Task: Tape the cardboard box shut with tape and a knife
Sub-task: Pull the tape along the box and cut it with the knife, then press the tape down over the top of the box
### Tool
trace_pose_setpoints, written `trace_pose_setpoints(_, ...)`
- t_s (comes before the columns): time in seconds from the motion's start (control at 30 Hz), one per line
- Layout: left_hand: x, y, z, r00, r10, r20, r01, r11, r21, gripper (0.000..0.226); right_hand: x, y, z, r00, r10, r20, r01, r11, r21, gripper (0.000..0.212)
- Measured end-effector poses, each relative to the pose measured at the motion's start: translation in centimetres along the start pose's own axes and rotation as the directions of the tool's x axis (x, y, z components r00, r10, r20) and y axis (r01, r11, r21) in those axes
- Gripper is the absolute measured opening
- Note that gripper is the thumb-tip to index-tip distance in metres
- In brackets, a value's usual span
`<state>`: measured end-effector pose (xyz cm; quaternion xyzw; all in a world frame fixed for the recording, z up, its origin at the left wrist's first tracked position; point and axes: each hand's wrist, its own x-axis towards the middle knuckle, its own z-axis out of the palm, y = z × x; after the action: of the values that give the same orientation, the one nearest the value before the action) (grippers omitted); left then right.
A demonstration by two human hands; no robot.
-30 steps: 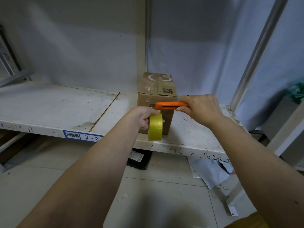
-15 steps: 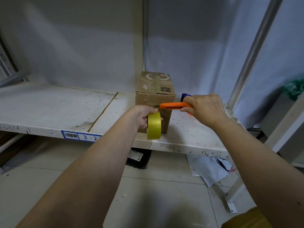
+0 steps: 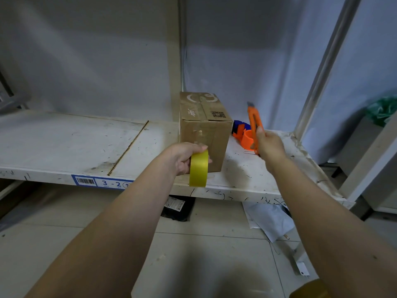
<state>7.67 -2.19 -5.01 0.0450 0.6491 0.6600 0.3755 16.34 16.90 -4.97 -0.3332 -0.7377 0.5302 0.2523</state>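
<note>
A closed brown cardboard box (image 3: 204,127) is seen standing on a scuffed white shelf (image 3: 71,145), a strip of clear tape running over its top and down its front face. Just in front of the box, a yellow roll of tape (image 3: 198,168) is gripped on edge by the left hand (image 3: 184,157). To the right of the box, an orange utility knife (image 3: 254,125) is clasped in the right hand (image 3: 269,147), blade tilted upward. Behind the knife, an orange-and-blue tape dispenser (image 3: 242,133) is seen beside the box.
</note>
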Motion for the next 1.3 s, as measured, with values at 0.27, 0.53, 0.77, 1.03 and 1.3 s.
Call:
trace_pose_setpoints(0.27,2.2,-1.3,-0.5,0.999,0.009,0.038,-0.011,0.999,0.052,0.027,3.4,6.2,4.4,0.937,0.322,0.138,-0.306,0.944,-0.125,0.027)
trace_pose_setpoints(0.53,2.7,-1.4,-0.3,0.999,-0.038,0.034,0.033,0.992,0.121,0.015,4.0,8.3,4.7,0.971,0.234,0.052,-0.148,0.754,-0.640,0.023)
trace_pose_setpoints(0.77,1.3,-1.3,-1.7,0.991,-0.133,-0.035,0.136,0.910,0.391,0.037,3.3,7.7,4.5,0.960,0.221,-0.171,-0.279,0.726,-0.629,0.040)
trace_pose_setpoints(1.03,2.8,-1.0,-8.3,0.875,0.323,-0.361,0.283,0.263,0.922,0.048,3.5,4.3,4.9,0.949,-0.178,-0.259,0.039,0.885,-0.464,0.030)
trace_pose_setpoints(1.3,6.5,-3.4,-9.3,0.873,0.380,-0.305,0.319,0.027,0.947,0.039,1.6,0.6,6.3,0.928,-0.358,-0.107,0.330,0.920,-0.211,0.035)
